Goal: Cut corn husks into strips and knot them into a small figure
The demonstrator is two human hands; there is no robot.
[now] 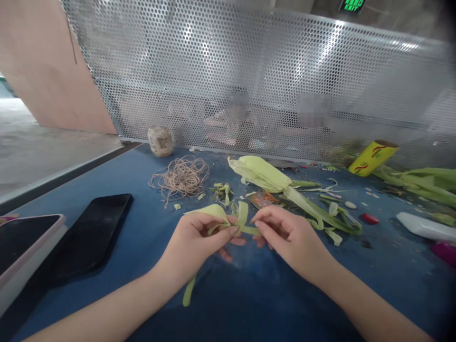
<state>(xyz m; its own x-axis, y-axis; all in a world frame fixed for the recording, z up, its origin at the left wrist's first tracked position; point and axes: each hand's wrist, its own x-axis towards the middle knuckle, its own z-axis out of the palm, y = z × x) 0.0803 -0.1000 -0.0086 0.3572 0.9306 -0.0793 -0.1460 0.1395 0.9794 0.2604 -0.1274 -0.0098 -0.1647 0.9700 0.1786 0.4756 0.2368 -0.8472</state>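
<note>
Both my hands meet over the blue table (142,247) and pinch one pale green leaf strip (243,214). My left hand (199,240) is closed on its left part, thumb on top; a loose end of the strip (188,290) hangs below that wrist. My right hand (288,235) pinches the strip's right end with its fingertips. The strip loops up between the two hands. Just beyond them lies a folded green leaf bundle (261,175) with long leaves trailing right.
A tangle of brown twine (181,176) and a twine spool (160,140) sit at the back left. A black phone (92,232) and a tablet (24,242) lie at the left. A yellow tube (372,158), more leaves (423,183), a white object (423,226) at right. A perforated metal screen (249,71) closes the back.
</note>
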